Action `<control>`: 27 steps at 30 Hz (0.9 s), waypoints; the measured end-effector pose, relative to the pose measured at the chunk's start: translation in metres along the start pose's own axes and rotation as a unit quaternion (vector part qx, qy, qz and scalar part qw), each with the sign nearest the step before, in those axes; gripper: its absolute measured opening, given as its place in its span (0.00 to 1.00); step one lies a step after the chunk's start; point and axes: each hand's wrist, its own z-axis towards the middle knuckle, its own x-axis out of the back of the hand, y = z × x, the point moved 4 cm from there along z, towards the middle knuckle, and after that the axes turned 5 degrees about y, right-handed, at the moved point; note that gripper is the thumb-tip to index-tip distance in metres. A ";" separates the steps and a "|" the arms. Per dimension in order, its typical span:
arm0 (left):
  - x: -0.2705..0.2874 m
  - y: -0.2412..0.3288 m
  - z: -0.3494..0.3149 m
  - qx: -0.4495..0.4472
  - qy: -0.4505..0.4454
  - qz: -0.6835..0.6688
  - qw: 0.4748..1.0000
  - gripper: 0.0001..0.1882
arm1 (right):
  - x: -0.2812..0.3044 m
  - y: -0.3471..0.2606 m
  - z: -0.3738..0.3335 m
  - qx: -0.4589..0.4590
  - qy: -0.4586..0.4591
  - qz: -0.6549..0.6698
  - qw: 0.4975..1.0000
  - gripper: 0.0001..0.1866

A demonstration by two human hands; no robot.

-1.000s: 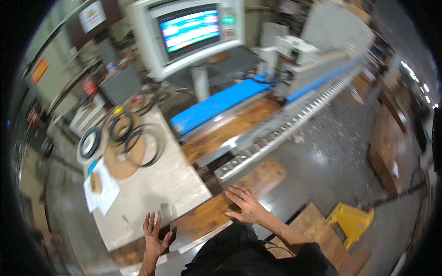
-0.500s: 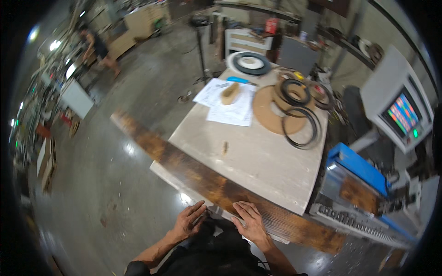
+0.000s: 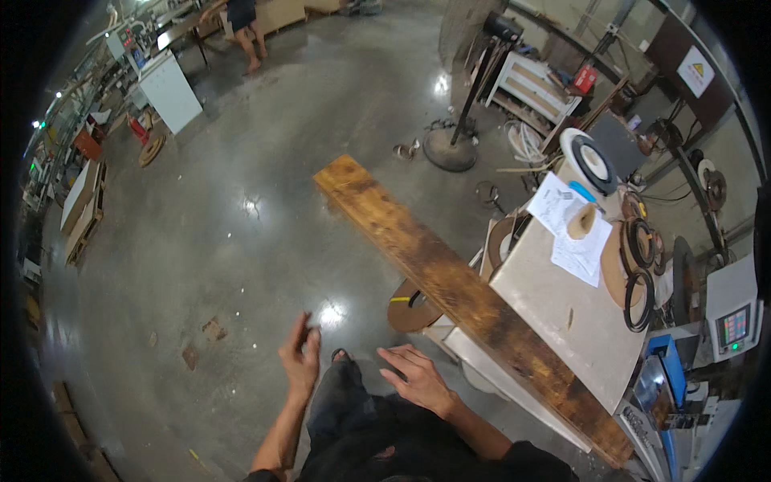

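A long, flat wooden board [image 3: 462, 287] with a mottled dark-brown and amber face lies across the near side of the pale-topped table [image 3: 522, 281]. Its far end juts out over the floor. My left hand [image 3: 300, 360] is in the air to the left of the board, fingers apart and holding nothing. Closer to the board, but not touching it, my right hand [image 3: 419, 381] is also empty, its fingers spread toward the left. A pale strip or panel [image 3: 490, 365] shows under the board's near edge.
Printed sheets [image 3: 574, 233], a tan roll [image 3: 581, 221] and black rings [image 3: 639, 299] lie on the table. A machine with a screen [image 3: 732, 325] stands at the right. Past the board are a stand with a round base [image 3: 450, 150] and, far left, a person [image 3: 243, 28].
My view has turned to the left. Both hands have come away from the board's near edge and moved left of it, farther apart from each other.
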 end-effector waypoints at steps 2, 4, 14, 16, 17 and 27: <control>0.025 -0.002 0.080 0.033 0.023 -0.016 0.999 0.29 | -0.035 -0.028 0.043 0.022 -0.036 0.033 0.999 0.21; 0.031 -0.007 0.156 0.026 0.004 -0.021 0.999 0.32 | -0.068 -0.040 0.078 0.028 -0.062 0.084 0.994 0.21; -0.065 -0.046 0.487 0.030 -0.178 0.030 0.983 0.30 | -0.180 0.034 0.303 0.032 -0.003 0.070 0.997 0.26; -0.069 -0.051 0.526 0.073 -0.243 0.092 0.963 0.29 | -0.184 0.040 0.361 0.015 -0.042 0.138 0.989 0.28; -0.067 -0.060 0.544 0.045 -0.241 0.097 0.965 0.30 | -0.182 0.037 0.383 0.019 -0.005 0.153 0.988 0.28; -0.246 -0.099 0.682 0.063 -0.505 0.164 0.845 0.19 | -0.136 0.145 0.532 -0.258 0.199 0.191 0.926 0.30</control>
